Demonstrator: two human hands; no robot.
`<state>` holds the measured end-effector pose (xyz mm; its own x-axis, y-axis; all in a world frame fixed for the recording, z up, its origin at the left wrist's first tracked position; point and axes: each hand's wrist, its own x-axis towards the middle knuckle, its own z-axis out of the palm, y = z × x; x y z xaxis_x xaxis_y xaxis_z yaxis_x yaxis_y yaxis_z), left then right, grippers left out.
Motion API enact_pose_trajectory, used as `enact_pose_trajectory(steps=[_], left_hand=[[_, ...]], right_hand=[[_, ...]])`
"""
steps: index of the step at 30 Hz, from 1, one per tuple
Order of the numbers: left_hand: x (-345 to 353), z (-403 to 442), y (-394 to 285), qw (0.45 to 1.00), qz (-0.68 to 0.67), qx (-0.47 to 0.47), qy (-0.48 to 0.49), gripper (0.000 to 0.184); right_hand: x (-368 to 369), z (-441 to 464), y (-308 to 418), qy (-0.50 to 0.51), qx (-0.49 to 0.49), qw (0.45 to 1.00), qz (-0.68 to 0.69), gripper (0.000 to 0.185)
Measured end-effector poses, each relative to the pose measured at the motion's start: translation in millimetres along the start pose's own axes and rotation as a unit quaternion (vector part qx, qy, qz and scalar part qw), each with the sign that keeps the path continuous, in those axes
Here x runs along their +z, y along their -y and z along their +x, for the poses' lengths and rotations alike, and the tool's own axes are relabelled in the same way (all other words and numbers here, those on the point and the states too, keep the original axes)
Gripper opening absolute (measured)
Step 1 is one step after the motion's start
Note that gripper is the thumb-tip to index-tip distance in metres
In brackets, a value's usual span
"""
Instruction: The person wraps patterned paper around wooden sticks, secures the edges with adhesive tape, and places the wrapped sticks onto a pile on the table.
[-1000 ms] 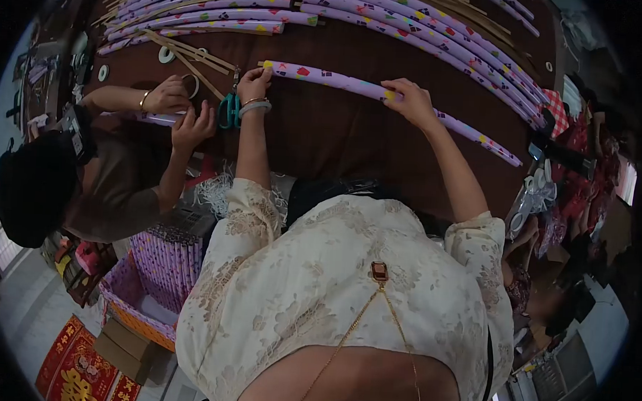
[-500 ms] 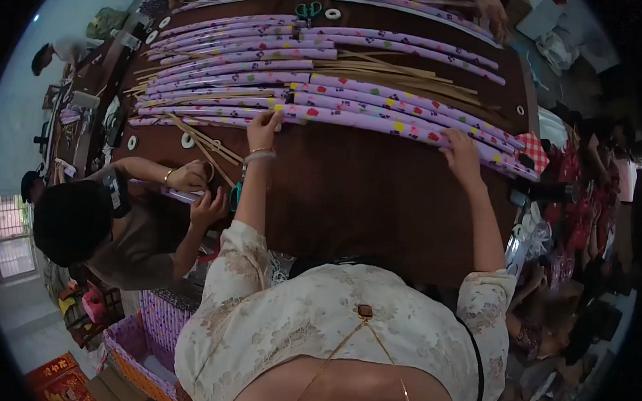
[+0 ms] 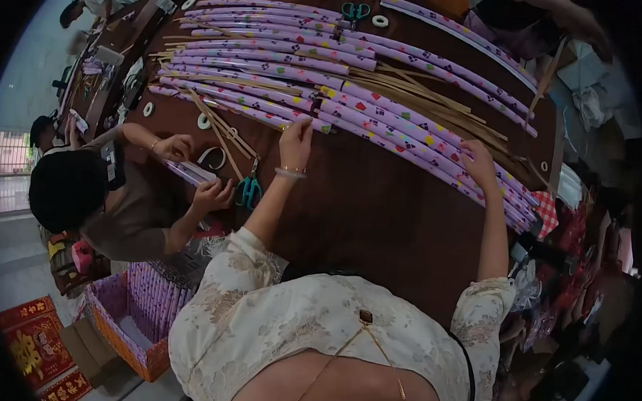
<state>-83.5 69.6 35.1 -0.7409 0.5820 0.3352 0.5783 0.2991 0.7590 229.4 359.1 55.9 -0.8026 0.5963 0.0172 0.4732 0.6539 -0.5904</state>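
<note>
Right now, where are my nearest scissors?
In the head view, the nearest teal scissors lie toward the left of the brown table, between your left hand and a co-worker's hand.

Nine o'clock: a barred window (image 3: pixel 13 151). Eight o'clock: red posters (image 3: pixel 32 338) with gold characters lie just beside a brown cardboard box (image 3: pixel 89 344). Three o'clock: a red-and-white checked cloth (image 3: pixel 546 212) shows at the edge of the surface (image 3: pixel 378 210).

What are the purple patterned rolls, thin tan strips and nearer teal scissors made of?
Purple patterned rolls: probably plastic film or coated paper, given their glossy highlights.
Thin tan strips: perhaps wood or bamboo, matte and tan.
Teal scissors: handles apparently smooth plastic, evenly coloured.
</note>
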Motion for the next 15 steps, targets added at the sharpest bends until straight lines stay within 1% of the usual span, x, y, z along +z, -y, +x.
enact_pose_trajectory(steps=[2,3,4,5,7,9,10,12,13,14,15], left_hand=[[-7.2,-41.4,0.7,1.0,-0.012,0.0,-0.013,0.016],[-10.0,-59.0,-0.6,0.999,-0.012,-0.042,0.01,0.016],[-13.1,-72.6,-3.5,0.996,-0.015,-0.081,0.033,0.016],[-12.6,-84.5,-4.2,0.995,-0.031,-0.086,0.037,0.016],[-9.6,-103.1,-7.5,0.992,-0.052,-0.103,0.045,0.016],[-6.9,-112.5,-8.1,0.99,-0.061,-0.114,0.054,0.016],[-6.8,-115.5,-7.1,0.99,-0.064,-0.114,0.06,0.016],[-7.9,-118.3,-6.9,0.989,-0.08,-0.12,0.043,0.016],[-10.7,-117.9,-9.0,0.985,-0.078,-0.143,0.061,0.016],[-10.8,-115.2,-11.0,0.98,-0.079,-0.165,0.078,0.016],[-10.8,-110.8,-14.2,0.975,-0.104,-0.181,0.076,0.017]], right_hand=[[3.3,27.7,42.8,0.018,-0.015,0.999,0.047,0.023],[11.4,50.3,64.4,0.033,-0.03,0.997,0.066,0.022],[22.6,75.3,80.5,0.01,-0.051,0.997,0.057,0.022],[36.3,103.5,89.9,-0.014,-0.072,0.996,0.049,0.022],[75.1,166.4,90.5,-0.093,-0.134,0.985,-0.048,0.027],[102.4,214.6,98.4,-0.075,-0.125,0.984,-0.102,0.031],[113.9,229.6,103.3,-0.041,-0.084,0.989,-0.115,0.029],[139.0,241.5,104.4,-0.043,-0.056,0.982,-0.174,0.027],[148.4,246.3,100.4,-0.067,-0.059,0.98,-0.18,0.034],[154.3,250.5,94.7,-0.067,-0.066,0.979,-0.182,0.034],[155.5,251.8,93.5,-0.085,-0.078,0.971,-0.208,0.034]])
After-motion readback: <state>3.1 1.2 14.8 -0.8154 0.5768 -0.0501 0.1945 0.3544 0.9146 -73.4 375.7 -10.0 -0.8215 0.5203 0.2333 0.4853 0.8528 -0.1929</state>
